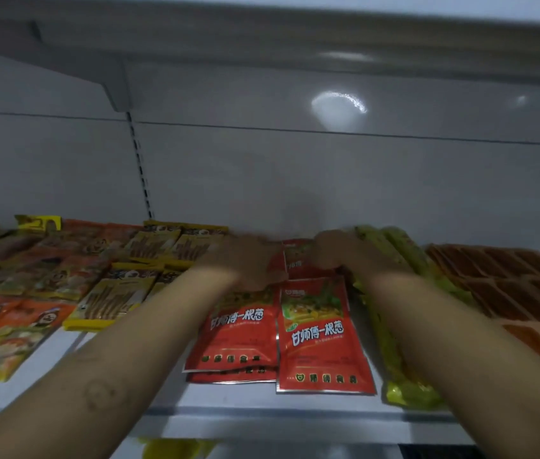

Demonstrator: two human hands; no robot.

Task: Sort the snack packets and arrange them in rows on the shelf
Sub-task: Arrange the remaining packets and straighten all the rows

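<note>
Mixed orange packets [30, 313] far left, print too blurry to read. Yellow packets [112, 299] next, writing unclear. Left hand [248, 263] on back of red packets [321, 336], mid shelf [228, 412]. Right hand [338, 253] there too. Both blurry, can't tell if gripping. Best: nudge back ones straight, match front pair's edges. Red ones seem to read "甘师傅一根葱". Green packets [404, 389], brown packets [510, 276] at right.

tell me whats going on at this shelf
A person reaches both arms to the back of the shelf, with the left hand and right hand at a rear red packet between them. Both hands are blurred, so the grip is unclear. The front red packets lie side by side, with yellow packets to the left and green packets to the right.
</note>
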